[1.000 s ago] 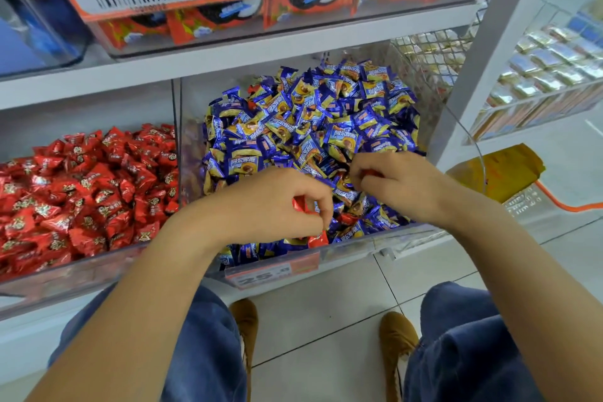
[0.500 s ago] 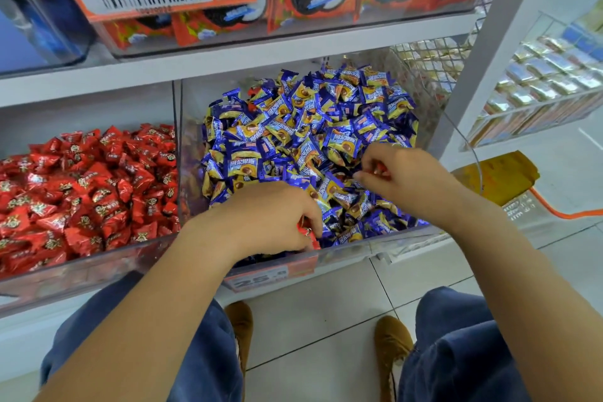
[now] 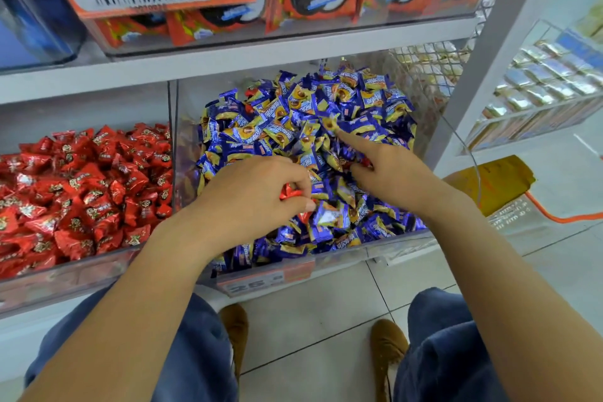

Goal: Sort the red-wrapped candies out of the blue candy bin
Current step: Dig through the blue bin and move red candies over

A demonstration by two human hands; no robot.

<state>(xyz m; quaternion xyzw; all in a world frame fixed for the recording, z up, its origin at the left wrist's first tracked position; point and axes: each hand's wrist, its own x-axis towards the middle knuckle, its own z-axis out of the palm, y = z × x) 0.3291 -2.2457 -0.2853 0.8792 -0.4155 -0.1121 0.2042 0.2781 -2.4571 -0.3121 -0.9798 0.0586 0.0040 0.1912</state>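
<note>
Left hand (image 3: 257, 196) fingers (image 3: 298, 184) curled, thumb and forefinger pinching a red-wrapped candy (image 3: 288, 192); more red (image 3: 305, 217) shows just below the thumb, cannot tell if held or loose in the pile. Right hand (image 3: 388, 173) has index finger extended, tip poking among the blue candies (image 3: 293, 121), other fingers curled; a speck of red (image 3: 367, 161) sits beside those curled fingers, cannot tell if gripped. Both hands are over the front half of the blue candy bin (image 3: 326, 264). Step in hand looks like digging out stray reds: best to rake blue wrappers aside with the pointing finger, pinch only red ones, and keep the collected ones tight in the left so none drop back. Another red scrap (image 3: 249, 93) shows near the bin's back left, well apart from both hands. The red candy bin (image 3: 65, 274) stands just left, a likely drop spot.
</note>
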